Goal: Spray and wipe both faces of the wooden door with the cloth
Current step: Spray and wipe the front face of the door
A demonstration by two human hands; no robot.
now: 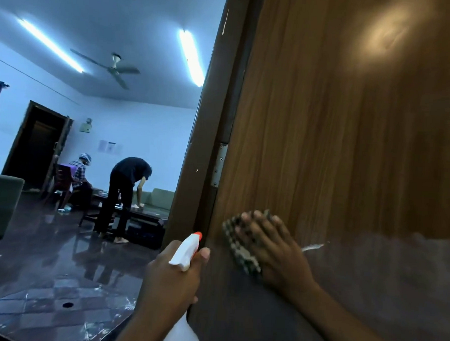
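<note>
Curled round the spray bottle (185, 252), the left hand (170, 282) holds it beside the wooden door (351, 124)'s hinged edge; right hand (276, 247), fingers straight, presses the checked cloth (239, 250) flat on the door face, below the hinge (218, 164).
</note>
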